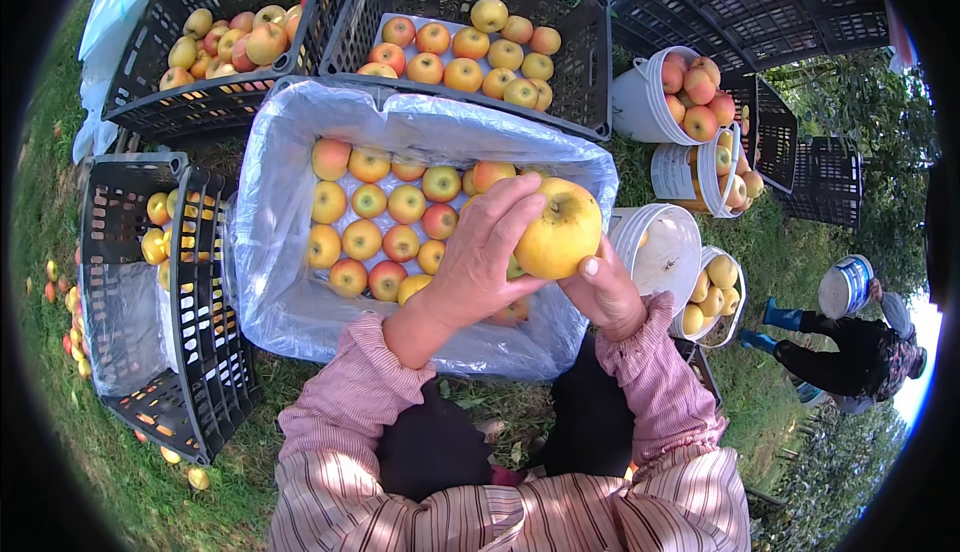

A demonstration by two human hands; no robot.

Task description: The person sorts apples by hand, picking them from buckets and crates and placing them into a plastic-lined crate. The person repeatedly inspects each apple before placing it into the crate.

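A large yellow apple [561,233] is held between both my hands, stem side up, above the right part of a crate lined with clear plastic film [281,169]. My left hand [491,244] grips it from the left with the fingers over its far side. From the right and below, my right hand [609,286] supports it, its thumb against the skin. Below, red and yellow apples [361,239] sit in rows on the lined bottom. My hands and the held apple hide some of the apples there.
Behind stand a black plastic crate of spaced apples [469,57] and another with piled apples [232,49]. A third black crate [180,282] is at left. White buckets of apples [652,102] line the right, near an empty-looking bucket [660,252]. Farther right, a person [855,353] carries a bucket.
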